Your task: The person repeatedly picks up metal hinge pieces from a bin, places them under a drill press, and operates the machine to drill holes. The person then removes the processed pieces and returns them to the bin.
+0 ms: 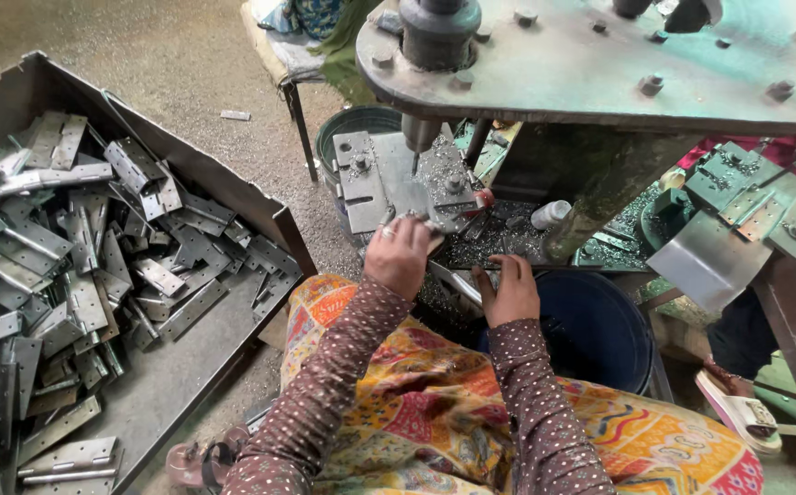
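My left hand point(400, 257) presses a metal hinge point(434, 229) flat beneath the drill bit point(416, 163), steadying it; my right hand point(510, 291) grips a metal strip point(457, 280)

a gritty concrete floor point(187, 55) fills the upper left of the frame. on it rest a large metal tray point(187, 385) of hinges point(68, 275), a blue bucket point(599, 330) at centre right, and a stool leg point(301, 133) at top centre.
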